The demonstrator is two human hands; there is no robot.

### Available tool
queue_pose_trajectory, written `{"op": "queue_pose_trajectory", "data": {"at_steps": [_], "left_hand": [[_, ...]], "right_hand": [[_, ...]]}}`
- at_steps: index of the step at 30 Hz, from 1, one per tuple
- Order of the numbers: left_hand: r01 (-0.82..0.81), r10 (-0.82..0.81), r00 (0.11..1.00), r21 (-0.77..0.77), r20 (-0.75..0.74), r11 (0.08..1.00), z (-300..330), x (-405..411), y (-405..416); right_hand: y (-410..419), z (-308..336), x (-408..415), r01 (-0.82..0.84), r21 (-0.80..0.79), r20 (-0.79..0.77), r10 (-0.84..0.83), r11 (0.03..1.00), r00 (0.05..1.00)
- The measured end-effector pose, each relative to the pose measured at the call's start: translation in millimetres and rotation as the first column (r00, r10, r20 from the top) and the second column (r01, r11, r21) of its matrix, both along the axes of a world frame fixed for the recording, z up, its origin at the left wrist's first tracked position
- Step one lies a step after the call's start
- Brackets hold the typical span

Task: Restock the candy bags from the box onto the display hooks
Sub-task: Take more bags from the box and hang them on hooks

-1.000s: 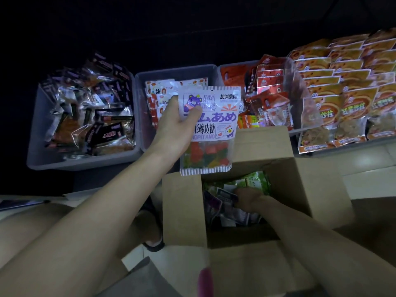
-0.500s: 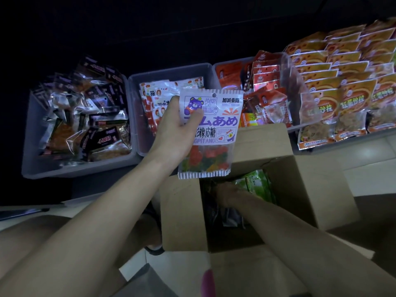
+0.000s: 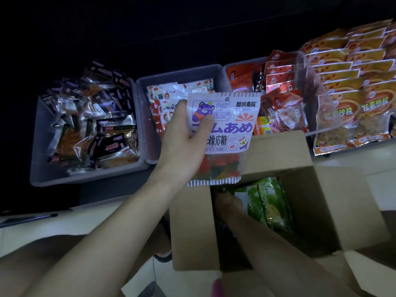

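My left hand [image 3: 184, 140] grips a white-and-purple gummy candy bag [image 3: 229, 125] upright above the far edge of an open cardboard box [image 3: 317, 202]. Its lower window shows red, green and yellow gummies. My right hand [image 3: 227, 203] reaches down into the box, next to a green candy bag [image 3: 267, 202]. The fingers are hidden in the dark among the bags, so I cannot tell whether they hold anything. No display hooks are visible in this view.
Behind the box stand grey bins: one with dark foil snack packs [image 3: 90, 125], a middle bin [image 3: 150, 155] with red-and-white packets, and one with red packets [image 3: 280, 82]. Orange snack bags [image 3: 351, 82] are stacked at the right. The box flaps [image 3: 192, 230] stand open.
My right hand has slid left and deeper inside the box, from the box's middle toward its near-left corner. The left hand still holds the gummy bag at about the same spot.
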State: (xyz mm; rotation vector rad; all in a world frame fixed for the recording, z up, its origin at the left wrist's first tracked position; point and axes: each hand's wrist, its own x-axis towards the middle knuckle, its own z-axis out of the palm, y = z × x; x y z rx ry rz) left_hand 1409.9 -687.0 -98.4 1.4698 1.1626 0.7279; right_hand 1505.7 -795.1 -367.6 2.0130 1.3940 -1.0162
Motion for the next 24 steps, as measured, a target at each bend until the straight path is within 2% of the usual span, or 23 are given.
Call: {"op": "queue_pose_trajectory", "data": {"at_steps": [3,9,14,20,24], "left_hand": [[-0.009,0.009,1.0,-0.005,0.009,1.0,1.8,0.0,1.2],[-0.007,0.007,1.0,0.024,0.006,1.0,4.1,0.7,3.6],[-0.025,0.025,1.0,0.068,0.012,0.997,11.9,-4.2,8.1],[-0.032,0.035,0.999,0.242,-0.01,0.97,27.0,-22.4,1.7],[-0.014,0.021,1.0,0.38,-0.015,0.925,34.8,-34.3,-9.0]], "right_hand": [[1.4,-0.4,-7.3,0.043,0.027,0.023,-0.043,0.999,0.999],[-0.5,13.8,1.5,0.16,0.044,-0.04,-0.158,0.986,0.987],[-10.4,51.2,27.0,0.179,0.11,-0.061,-0.174,0.978,0.983],[-29.8,112.4,72.4,0.134,0.21,-0.119,-0.111,0.969,0.987],[-50.1,147.2,96.3,0.166,0.356,-0.161,-0.115,0.92,0.98]]}}
